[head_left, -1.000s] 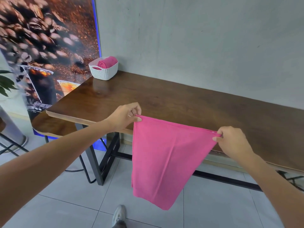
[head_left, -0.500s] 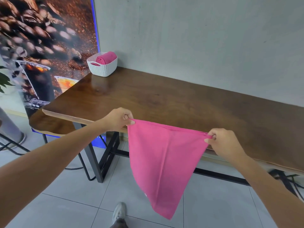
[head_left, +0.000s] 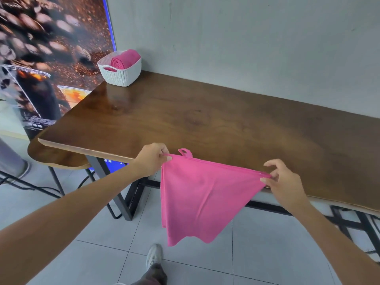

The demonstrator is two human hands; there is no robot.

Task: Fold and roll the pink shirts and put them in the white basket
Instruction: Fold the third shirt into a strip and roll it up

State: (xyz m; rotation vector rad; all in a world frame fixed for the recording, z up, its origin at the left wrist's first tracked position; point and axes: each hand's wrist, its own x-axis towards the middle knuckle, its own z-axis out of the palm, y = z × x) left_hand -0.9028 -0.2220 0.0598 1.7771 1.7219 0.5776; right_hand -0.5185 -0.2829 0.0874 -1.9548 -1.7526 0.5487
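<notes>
White basket [head_left: 121, 76] noted at far left corner of wooden table [head_left: 205, 120], against the wall, one rolled pink shirt [head_left: 125, 59] inside. Left hand [head_left: 153, 159] observed pinching left top corner of second pink shirt [head_left: 201, 194]; cloth stretched in the air at table's near edge, hanging toward floor. Right hand [head_left: 282, 182] observed pinching right top corner, remaining fingers loosely raised.

Two bare forearms with no sleeves, left hand [head_left: 152, 159] and right hand [head_left: 282, 183] without rings or watch, white sneaker [head_left: 153, 256] at six o'clock, dark grey trouser leg [head_left: 152, 275] above it
</notes>
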